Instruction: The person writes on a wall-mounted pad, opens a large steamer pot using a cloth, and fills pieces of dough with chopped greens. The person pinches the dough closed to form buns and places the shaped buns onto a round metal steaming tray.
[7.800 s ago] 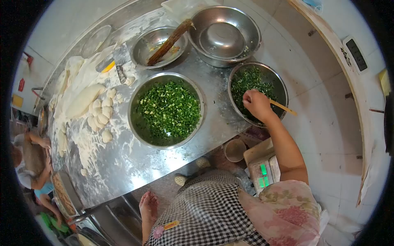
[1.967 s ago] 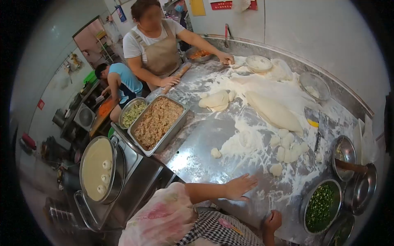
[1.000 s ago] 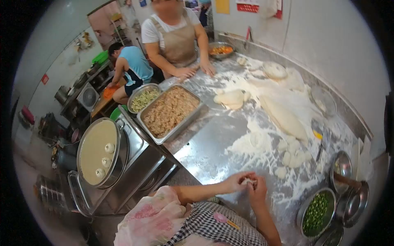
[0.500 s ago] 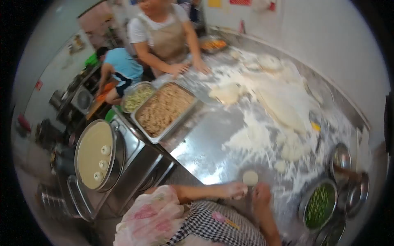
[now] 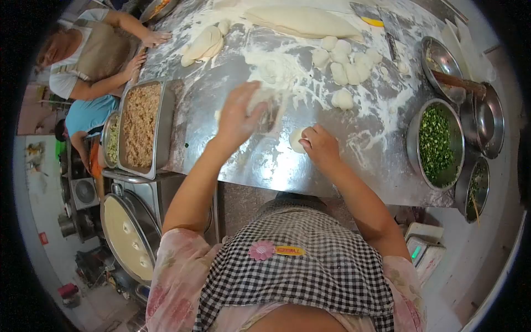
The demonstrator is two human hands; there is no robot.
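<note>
My left hand (image 5: 239, 116) reaches over the steel table (image 5: 213, 124), fingers stretched and thumb apart, slightly blurred. It holds nothing and is close to a patch of loose flour (image 5: 272, 69). Nearer the front edge, my right hand (image 5: 322, 146) has its fingers curled on the edge of a small round piece of dough (image 5: 296, 141). That dough lies flat on the metal, partly covered by the fingers. Beyond the hands are several small dough lumps (image 5: 354, 72), with one lump (image 5: 342, 99) closest to my right hand.
A tray of meat filling (image 5: 142, 124) stands left, a bowl of chopped greens (image 5: 441, 145) right. A long dough sheet (image 5: 301, 22) lies at the back. Lower left, a pan (image 5: 119, 235) holds several buns. A co-worker's hands (image 5: 145, 52) rest on the table's left side.
The view has tilted down and turned. My left hand has moved away from my right, outward over the table toward the flour. My right hand is now on a dough round.
</note>
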